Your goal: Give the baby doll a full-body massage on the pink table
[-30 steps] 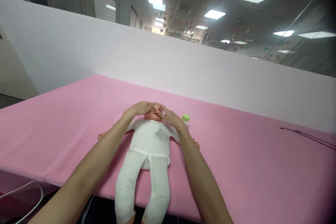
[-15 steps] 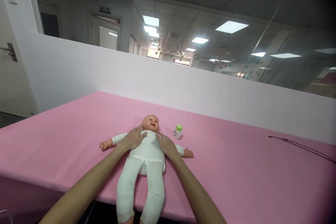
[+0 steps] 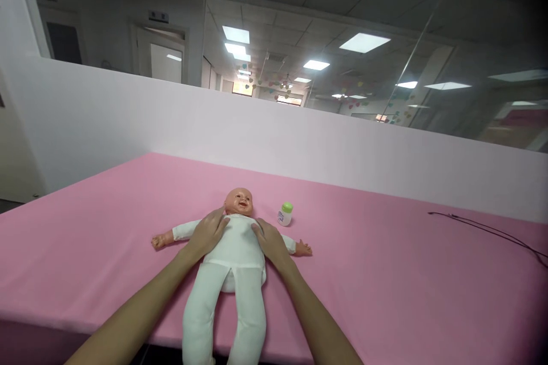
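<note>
A baby doll (image 3: 240,245) with a bare plastic head and a white cloth body lies face up, its legs toward me and its arms spread out. My left hand (image 3: 209,232) rests on the doll's upper chest and shoulder on the left, thumb apart from the other fingers. Against the opposite side of the chest lies my right hand (image 3: 270,239), also open, its thumb on the white cloth. Some fingertips of both hands are hidden beside the doll's shoulders. Just beyond the doll's arm on the right stands a small clear jar (image 3: 285,215) with a green lid.
Pink cloth (image 3: 377,274) covers the table under the doll. A thin black cable (image 3: 483,227) lies at the far right. Behind the table rises a white low wall (image 3: 299,137) with glass above it.
Both hands have slid slightly outward and down along the doll's chest, staying in contact with it. The whole view has shifted a little. The jar stays where it was.
</note>
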Motion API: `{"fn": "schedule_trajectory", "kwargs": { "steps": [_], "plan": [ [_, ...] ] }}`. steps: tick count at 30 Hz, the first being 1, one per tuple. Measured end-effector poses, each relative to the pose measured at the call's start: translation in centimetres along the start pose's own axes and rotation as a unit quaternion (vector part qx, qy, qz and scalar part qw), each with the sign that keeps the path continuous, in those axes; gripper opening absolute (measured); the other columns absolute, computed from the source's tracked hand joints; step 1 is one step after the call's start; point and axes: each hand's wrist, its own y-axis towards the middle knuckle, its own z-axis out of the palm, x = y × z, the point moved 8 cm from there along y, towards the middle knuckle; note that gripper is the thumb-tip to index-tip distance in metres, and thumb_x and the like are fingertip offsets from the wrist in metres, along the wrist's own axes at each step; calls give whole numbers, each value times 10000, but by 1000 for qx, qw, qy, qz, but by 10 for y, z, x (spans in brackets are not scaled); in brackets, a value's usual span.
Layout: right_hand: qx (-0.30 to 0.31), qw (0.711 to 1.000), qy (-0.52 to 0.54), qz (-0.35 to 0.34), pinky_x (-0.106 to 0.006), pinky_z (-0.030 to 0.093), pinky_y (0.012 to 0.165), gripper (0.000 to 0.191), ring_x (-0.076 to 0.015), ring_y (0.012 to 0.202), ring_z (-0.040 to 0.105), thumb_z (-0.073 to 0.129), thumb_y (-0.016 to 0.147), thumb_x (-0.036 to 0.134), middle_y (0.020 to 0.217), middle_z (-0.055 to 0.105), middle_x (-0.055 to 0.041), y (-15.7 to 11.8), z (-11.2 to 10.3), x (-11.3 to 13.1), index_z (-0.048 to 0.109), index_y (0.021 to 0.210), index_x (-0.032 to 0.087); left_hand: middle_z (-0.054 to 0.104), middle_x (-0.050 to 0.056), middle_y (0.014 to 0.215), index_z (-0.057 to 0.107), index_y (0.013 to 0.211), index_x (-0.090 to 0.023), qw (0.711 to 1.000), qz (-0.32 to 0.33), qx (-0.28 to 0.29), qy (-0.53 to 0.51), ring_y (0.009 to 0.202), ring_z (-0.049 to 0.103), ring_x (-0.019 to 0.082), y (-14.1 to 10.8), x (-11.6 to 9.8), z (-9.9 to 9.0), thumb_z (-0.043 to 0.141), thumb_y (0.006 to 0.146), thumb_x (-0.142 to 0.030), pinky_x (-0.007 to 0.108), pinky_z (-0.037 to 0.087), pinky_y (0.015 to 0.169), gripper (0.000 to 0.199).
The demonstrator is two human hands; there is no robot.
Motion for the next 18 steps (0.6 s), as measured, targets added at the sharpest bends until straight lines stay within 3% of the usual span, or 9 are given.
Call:
{"fn": "schedule_trajectory", "kwargs": {
  "steps": [4, 9, 11, 14, 18],
  "plan": [
    [14, 1000, -17, 3, -326, 465, 962, 499, -261, 1161, 697, 315, 1129, 504, 1245, 763, -109, -2, 4, 4, 687, 1267, 201, 670, 198, 1442, 612, 1425, -110, 996, -33, 76, 34, 1308, 648, 334, -4, -3, 3, 243, 1107, -476, 457, 458, 1092, 609],
    [71, 978, -156, 122, -354, 466, 902, 564, -292, 1026, 724, 297, 1129, 516, 1107, 778, -167, -7, -15, -19, 733, 1088, 160, 742, 184, 1305, 682, 1311, -165, 973, -75, 140, 167, 1208, 684, 376, -9, 7, -17, 272, 1094, -507, 495, 449, 1031, 576],
    [80, 960, -204, 172, -376, 470, 891, 583, -316, 1011, 724, 324, 1119, 531, 1091, 773, -200, -10, -29, -33, 745, 1075, 130, 759, 192, 1219, 709, 1220, -171, 959, -107, 157, 209, 1143, 697, 378, -16, 20, -34, 299, 1076, -547, 478, 467, 974, 575],
    [65, 939, -259, 218, -423, 474, 933, 583, -368, 1135, 685, 377, 1103, 536, 1164, 748, -252, -14, -53, -57, 744, 1167, 87, 752, 203, 1160, 715, 1145, -177, 941, -181, 158, 239, 1066, 700, 388, -31, 52, -66, 427, 997, -626, 434, 485, 856, 553],
    [47, 924, -224, 308, -503, 484, 958, 425, -399, 1236, 652, 440, 1079, 379, 1235, 720, -290, -21, -75, -96, 755, 1174, 111, 759, 143, 1052, 709, 919, -234, 944, -204, 173, 192, 916, 699, 337, -52, 92, -94, 619, 831, -555, 350, 445, 692, 345]
  ]
}}
